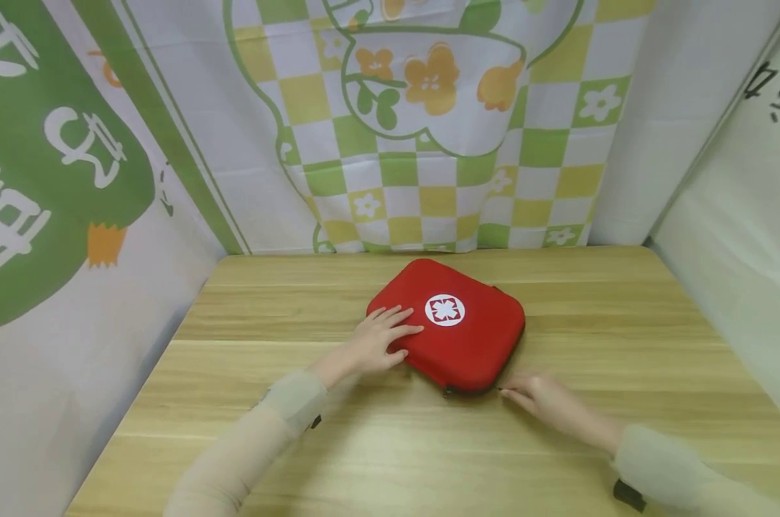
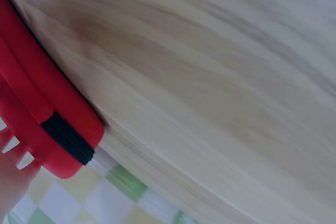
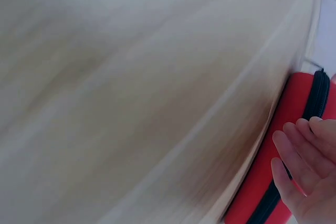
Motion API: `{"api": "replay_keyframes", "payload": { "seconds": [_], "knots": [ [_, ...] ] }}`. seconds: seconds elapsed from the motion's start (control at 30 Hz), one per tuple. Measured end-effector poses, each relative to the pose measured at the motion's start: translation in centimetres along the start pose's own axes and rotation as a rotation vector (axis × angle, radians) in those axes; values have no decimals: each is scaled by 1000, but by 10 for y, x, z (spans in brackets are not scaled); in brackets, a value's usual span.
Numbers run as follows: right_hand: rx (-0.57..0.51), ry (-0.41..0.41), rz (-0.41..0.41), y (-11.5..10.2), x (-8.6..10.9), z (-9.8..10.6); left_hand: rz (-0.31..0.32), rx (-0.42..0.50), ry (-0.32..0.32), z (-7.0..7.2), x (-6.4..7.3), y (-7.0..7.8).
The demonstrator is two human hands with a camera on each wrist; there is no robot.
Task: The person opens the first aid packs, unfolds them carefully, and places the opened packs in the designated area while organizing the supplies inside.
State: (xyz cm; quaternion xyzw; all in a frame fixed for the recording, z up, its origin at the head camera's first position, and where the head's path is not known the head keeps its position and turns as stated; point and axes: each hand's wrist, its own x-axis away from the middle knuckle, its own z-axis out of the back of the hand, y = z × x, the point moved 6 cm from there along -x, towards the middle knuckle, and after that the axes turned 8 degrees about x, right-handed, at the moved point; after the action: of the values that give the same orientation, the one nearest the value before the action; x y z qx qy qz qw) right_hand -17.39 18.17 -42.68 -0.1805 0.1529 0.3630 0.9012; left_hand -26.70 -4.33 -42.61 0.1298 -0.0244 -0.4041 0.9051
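Note:
A red zippered first-aid case (image 1: 474,341) with a round white emblem lies turned at an angle on the wooden table. My left hand (image 1: 378,343) rests on its lid at the left side, fingers spread. The left wrist view shows the fingertips of that hand (image 2: 11,174) on the red fabric, near the end of a black zipper (image 2: 68,137). At the case's near right corner, my right hand (image 1: 537,398) pinches the small dark zipper pull (image 1: 500,388) between thumb and forefinger. In the right wrist view its other fingers lie loosely bent beside the black zipper (image 3: 265,205).
The wooden table (image 1: 248,301) extends around the case on all sides. Behind it hangs a green and yellow checked curtain (image 1: 396,172). Printed fabric walls stand at the left (image 1: 105,287) and right (image 1: 732,237). Dark wrist straps show under both sleeves.

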Motion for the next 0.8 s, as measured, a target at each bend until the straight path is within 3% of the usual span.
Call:
{"api": "replay_keyframes", "payload": {
  "seconds": [0.2,0.33,0.43,0.7,0.8],
  "knots": [
    [-38,-10,60,-24,-13,-11,22,21,64,6,13,-19],
    [-92,-63,46,-32,-22,-19,63,-13,74,11,17,-22],
    [-121,-100,36,-36,-27,-24,71,-33,54,13,15,-13],
    [-106,-109,43,-46,-35,-33,-79,-1,46,10,16,29],
    [-99,-150,22,-48,-37,-37,-80,47,17,9,21,39]
  ]
}}
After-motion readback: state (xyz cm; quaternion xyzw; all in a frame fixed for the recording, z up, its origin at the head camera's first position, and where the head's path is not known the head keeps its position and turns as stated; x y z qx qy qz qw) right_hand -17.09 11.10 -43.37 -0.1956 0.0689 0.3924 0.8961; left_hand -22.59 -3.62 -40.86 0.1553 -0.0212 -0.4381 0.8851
